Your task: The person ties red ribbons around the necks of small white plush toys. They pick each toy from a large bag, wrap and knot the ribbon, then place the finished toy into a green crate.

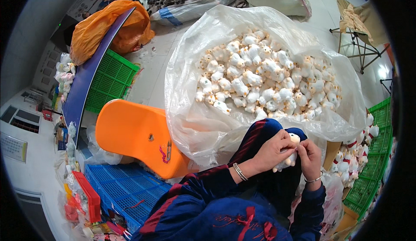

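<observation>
A small white plush toy [284,164] with a cream-coloured head rests over my lap, its head up between my two hands. My left hand [275,151] is closed on the toy from its left side, thumb and finger together near the neck. On the other side my right hand [311,157] makes a pinch close to the neck; whatever lies between its fingertips is too small to make out. Just beyond my knees, a big clear plastic bag [186,89] lies spread wide, filled with a heap of similar white plush toys [253,78].
An orange stool [130,124] at my left carries a small cutting tool [169,151] and pink ribbon. Below it is a blue crate [125,189]. A green crate [377,163] with red-scarfed toys stands at right. Farther off are an orange bag [104,24] and a folding stool [357,41].
</observation>
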`<action>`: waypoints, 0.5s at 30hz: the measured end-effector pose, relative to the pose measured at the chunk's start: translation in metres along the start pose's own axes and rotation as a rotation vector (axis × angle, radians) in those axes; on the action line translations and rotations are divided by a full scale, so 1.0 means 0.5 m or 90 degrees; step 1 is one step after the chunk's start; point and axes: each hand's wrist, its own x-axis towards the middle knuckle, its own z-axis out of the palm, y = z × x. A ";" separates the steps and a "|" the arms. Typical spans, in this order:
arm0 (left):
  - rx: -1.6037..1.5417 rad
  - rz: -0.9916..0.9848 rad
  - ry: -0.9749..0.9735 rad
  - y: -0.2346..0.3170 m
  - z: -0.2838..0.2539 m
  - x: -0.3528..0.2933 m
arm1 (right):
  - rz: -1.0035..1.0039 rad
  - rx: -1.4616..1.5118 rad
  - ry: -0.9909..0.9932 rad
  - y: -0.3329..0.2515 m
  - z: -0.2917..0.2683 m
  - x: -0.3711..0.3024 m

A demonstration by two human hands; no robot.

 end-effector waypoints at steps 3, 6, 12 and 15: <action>-0.007 0.011 0.007 -0.007 0.006 0.001 | 0.001 0.032 0.005 -0.007 0.000 0.003; 0.001 0.021 0.017 -0.016 0.011 -0.005 | 0.073 0.073 0.033 0.002 -0.005 0.003; -0.019 0.017 -0.012 -0.003 -0.001 -0.008 | 0.128 -0.095 -0.165 0.005 -0.052 0.016; -0.009 0.112 -0.002 -0.035 0.001 0.000 | 0.131 -0.099 -0.192 0.025 -0.064 0.022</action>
